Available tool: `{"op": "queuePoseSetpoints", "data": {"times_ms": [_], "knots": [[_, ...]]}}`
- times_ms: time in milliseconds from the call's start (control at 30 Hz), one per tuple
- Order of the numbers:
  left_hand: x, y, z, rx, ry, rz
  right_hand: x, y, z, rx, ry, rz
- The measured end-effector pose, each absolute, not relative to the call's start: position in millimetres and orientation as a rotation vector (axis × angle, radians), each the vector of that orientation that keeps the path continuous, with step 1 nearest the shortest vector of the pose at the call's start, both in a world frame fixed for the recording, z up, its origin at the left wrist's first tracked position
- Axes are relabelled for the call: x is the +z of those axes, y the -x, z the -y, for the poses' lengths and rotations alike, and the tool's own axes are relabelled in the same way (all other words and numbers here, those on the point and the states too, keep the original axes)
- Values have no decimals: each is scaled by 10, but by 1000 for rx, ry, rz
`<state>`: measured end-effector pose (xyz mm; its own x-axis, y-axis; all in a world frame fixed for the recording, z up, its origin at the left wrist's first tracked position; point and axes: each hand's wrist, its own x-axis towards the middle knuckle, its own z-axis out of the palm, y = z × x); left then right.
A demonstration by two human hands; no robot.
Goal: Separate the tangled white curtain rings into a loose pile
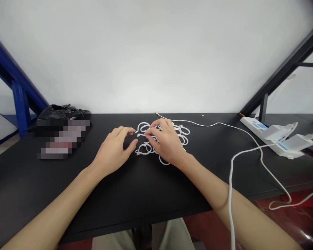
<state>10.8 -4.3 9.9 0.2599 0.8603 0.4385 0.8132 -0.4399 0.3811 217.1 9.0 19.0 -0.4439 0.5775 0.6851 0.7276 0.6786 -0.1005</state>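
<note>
A loose cluster of thin white rings (143, 123), which look like plastic curtain rings, lies on the black table (135, 187) in front of me. My right hand (168, 140) reaches over the cluster and covers part of it. Its thumb and index finger come together on the end of one white ring (140, 134); the rest of that ring is partly hidden. To the left of the cluster, my left hand (116, 147) is held with thumb and fingers apart, nothing between them. Its fingertips are close to the ends of the nearest rings.
A crumpled black plastic bag (59, 113) and a blurred-out item (65, 140) lie at the left. On the right, a white power strip (272, 139) holds plugged-in adapters. A white cable (232, 173) loops over my right forearm; another cord (200, 125) runs along the back.
</note>
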Motion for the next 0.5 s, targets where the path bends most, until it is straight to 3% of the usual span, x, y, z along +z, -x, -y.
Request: {"op": "queuePoseSetpoints", "data": {"times_ms": [500], "knots": [[97,-96,47,990,-2574,-1386,172,-2052,9,-1,940,2229]]}}
